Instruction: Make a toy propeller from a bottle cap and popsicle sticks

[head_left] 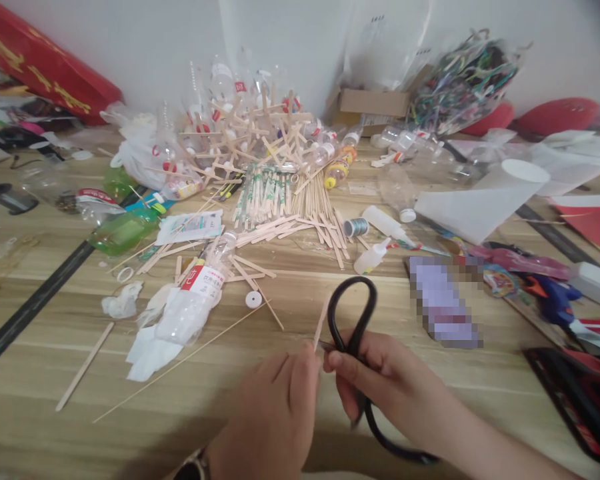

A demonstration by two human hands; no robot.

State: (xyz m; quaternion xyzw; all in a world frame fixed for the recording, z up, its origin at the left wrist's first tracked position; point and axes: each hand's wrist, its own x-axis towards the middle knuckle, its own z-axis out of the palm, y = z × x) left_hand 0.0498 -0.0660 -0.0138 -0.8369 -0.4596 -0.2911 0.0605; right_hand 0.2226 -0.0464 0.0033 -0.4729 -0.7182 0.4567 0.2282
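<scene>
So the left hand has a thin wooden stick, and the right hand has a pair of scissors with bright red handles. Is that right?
Not quite: the scissors have black handles, not red ones, as the head view shows. The rest is right: the left hand has the thin wooden stick, and the right hand has the scissors.

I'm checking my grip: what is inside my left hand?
A pale wooden stick pokes up from your left hand; the hand covers its lower part and anything else inside, so that cannot be seen.
</scene>
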